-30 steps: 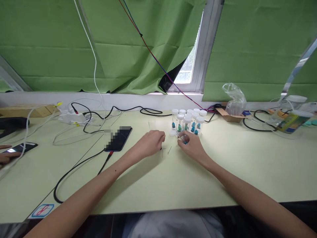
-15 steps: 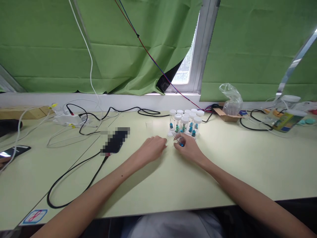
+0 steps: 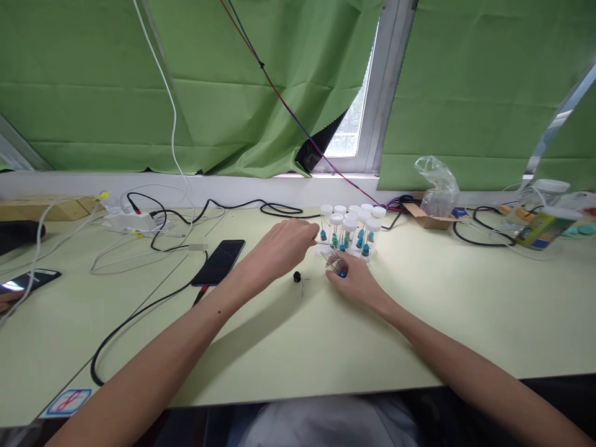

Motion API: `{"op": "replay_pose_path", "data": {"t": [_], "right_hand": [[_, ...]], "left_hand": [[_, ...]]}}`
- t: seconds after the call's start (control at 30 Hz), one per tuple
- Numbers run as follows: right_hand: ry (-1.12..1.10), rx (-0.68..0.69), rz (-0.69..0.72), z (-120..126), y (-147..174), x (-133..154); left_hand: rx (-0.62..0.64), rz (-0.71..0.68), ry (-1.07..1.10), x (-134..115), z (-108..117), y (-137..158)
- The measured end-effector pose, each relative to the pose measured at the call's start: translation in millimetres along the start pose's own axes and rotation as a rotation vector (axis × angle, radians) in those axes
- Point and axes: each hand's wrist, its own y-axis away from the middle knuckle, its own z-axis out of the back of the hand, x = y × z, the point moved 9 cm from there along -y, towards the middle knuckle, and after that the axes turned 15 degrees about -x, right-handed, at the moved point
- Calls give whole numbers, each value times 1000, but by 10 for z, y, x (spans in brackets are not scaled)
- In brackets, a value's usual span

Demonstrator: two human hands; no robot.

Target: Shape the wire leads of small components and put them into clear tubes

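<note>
My right hand [image 3: 354, 276] rests on the table, its fingers closed round a small clear vial [image 3: 331, 259] with a blue piece [image 3: 342, 274] at its lower end. The vial lies tilted. To the left of it, my left hand [image 3: 295, 243] hangs above the table with fingers bent and pinched; a thin light line shows at the fingertips, too small to name. Below that hand lie a small black knob-like piece [image 3: 297, 277] and a thin L-shaped metal pin [image 3: 304, 287]. Just beyond both hands stand several clear vials with white lids [image 3: 349, 225], holding blue and green pieces.
A black phone [image 3: 218, 262] with a cable [image 3: 139, 307] lies left of my left arm. A white power strip [image 3: 133, 222] and loose cables run along the back. At the right stand a cardboard box [image 3: 428, 217] with a plastic bag [image 3: 437, 186] and a jar [image 3: 547, 226].
My left hand has risen and moved away from me, uncovering the black piece and the metal pin. It now hides the small clear cup. My right hand stays almost still.
</note>
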Motion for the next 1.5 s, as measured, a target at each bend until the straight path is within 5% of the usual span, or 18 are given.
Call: {"op": "replay_pose_path", "data": {"t": [0.17,0.63,0.87,1.5], "right_hand": [[-7,-2,0,-6,-4,9],[-16,2,-2,-13,2,22],[-33,-14,1,0,-2,38],[-68,-65,23,37,-22,68]], "left_hand": [[0,-89,33,-91,-14,-6],[-56,-52,371,-181,-55,-112],[-166,63,416,-196,-105,-234],[-65,38,352,-373,-374,-154]]}}
